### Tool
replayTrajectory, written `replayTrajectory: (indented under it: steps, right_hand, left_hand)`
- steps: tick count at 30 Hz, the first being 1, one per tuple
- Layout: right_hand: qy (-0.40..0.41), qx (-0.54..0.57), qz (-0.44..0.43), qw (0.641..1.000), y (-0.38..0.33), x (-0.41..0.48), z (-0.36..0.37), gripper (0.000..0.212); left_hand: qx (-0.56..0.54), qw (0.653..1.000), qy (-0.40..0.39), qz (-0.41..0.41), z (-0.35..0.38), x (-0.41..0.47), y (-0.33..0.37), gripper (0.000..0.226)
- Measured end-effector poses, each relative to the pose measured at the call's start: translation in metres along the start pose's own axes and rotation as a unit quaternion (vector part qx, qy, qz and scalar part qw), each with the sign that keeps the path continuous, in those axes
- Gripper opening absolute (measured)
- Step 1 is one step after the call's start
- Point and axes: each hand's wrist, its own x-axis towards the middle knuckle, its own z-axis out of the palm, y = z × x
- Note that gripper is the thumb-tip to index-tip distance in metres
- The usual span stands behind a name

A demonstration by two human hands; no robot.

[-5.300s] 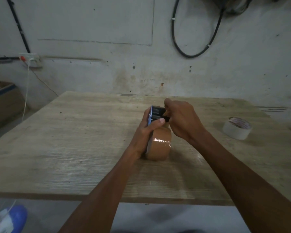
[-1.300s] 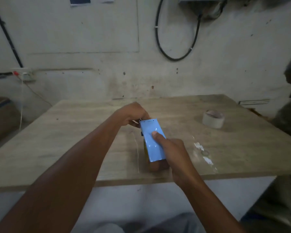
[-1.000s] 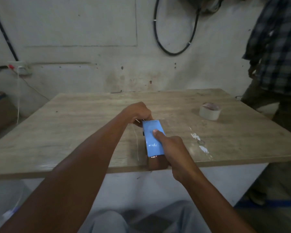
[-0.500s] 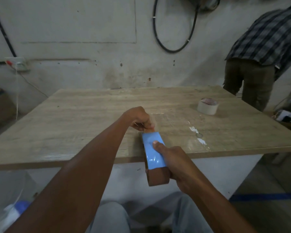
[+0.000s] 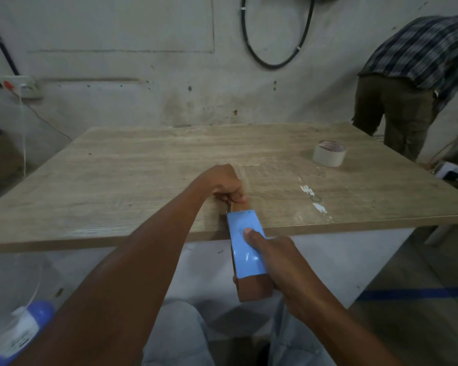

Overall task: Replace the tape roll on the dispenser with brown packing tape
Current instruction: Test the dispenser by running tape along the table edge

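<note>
My right hand [image 5: 275, 257] grips the blue tape dispenser [image 5: 245, 244], forefinger pressed on its flat blue side. The dispenser hangs past the near edge of the wooden table [image 5: 143, 180]. The brown packing tape roll [image 5: 254, 287] sits in the dispenser's lower end. A strip of brown tape [image 5: 242, 204] runs from the dispenser's far end up to my left hand [image 5: 226, 184], which pinches its free end down on the table near the front edge.
A whitish tape roll [image 5: 329, 153] lies flat at the table's far right. White scraps [image 5: 312, 198] mark the wood right of my hands. A person in a plaid shirt [image 5: 413, 83] bends over beyond the right corner. A blue-capped bottle [image 5: 19, 328] stands on the floor, lower left.
My right hand has pulled the dispenser toward me, off the table's front edge, drawing out brown tape. My left hand stays on the table holding the tape end.
</note>
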Motion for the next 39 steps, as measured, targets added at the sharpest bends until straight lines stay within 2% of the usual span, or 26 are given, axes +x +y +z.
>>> replayTrajectory:
  steps: [4, 8, 12, 15, 19, 21, 24, 26, 28, 30, 32, 36, 39]
  right_hand:
    - [0.012, -0.016, 0.007, 1.0, 0.007, -0.009, -0.001, 0.048]
    - [0.019, -0.026, 0.013, 0.999, 0.005, -0.009, 0.001, 0.05]
    - [0.031, -0.032, 0.022, 0.999, 0.006, -0.008, 0.001, 0.045]
    - [0.037, -0.035, 0.031, 0.998, 0.006, -0.008, 0.002, 0.05]
    - [0.051, -0.04, 0.043, 0.997, 0.004, -0.009, 0.005, 0.074]
    - [0.057, -0.048, 0.04, 0.996, 0.005, -0.009, 0.007, 0.072]
    - [0.076, -0.071, 0.027, 0.994, 0.006, -0.01, 0.007, 0.057]
    - [0.09, -0.088, 0.017, 0.992, 0.006, -0.011, 0.008, 0.062]
    - [0.101, -0.106, 0.007, 0.989, 0.005, -0.014, 0.008, 0.062]
    - [0.114, -0.137, -0.006, 0.984, 0.004, -0.017, 0.008, 0.058]
    - [0.129, -0.161, -0.014, 0.978, 0.004, -0.019, 0.007, 0.055]
    - [0.131, -0.173, -0.031, 0.976, 0.0, -0.016, 0.008, 0.053]
    - [0.095, -0.174, -0.017, 0.98, -0.006, -0.011, 0.012, 0.032]
  left_hand:
    - [0.024, 1.0, 0.0, 0.014, 0.005, -0.002, -0.002, 0.033]
    - [0.053, 0.997, 0.044, 0.024, 0.006, -0.004, -0.002, 0.036]
    - [0.107, 0.99, 0.039, 0.078, 0.006, -0.011, -0.004, 0.036]
    - [0.099, 0.988, 0.061, 0.104, 0.006, -0.011, -0.009, 0.029]
    - [0.099, 0.979, 0.104, 0.145, 0.011, -0.005, -0.016, 0.027]
    - [0.086, 0.975, 0.132, 0.154, 0.013, -0.003, -0.02, 0.03]
    - [0.067, 0.969, 0.167, 0.172, 0.016, -0.001, -0.025, 0.027]
    - [0.056, 0.959, 0.183, 0.209, 0.022, -0.003, -0.025, 0.027]
    - [0.081, 0.961, 0.142, 0.224, 0.03, -0.006, -0.02, 0.045]
    - [0.167, 0.961, 0.068, 0.209, 0.037, -0.006, -0.017, 0.06]
    - [0.234, 0.953, 0.017, 0.192, 0.038, -0.003, -0.016, 0.065]
    - [0.273, 0.945, 0.001, 0.18, 0.038, 0.003, -0.02, 0.068]
    - [0.273, 0.944, 0.011, 0.184, 0.042, 0.008, -0.018, 0.07]
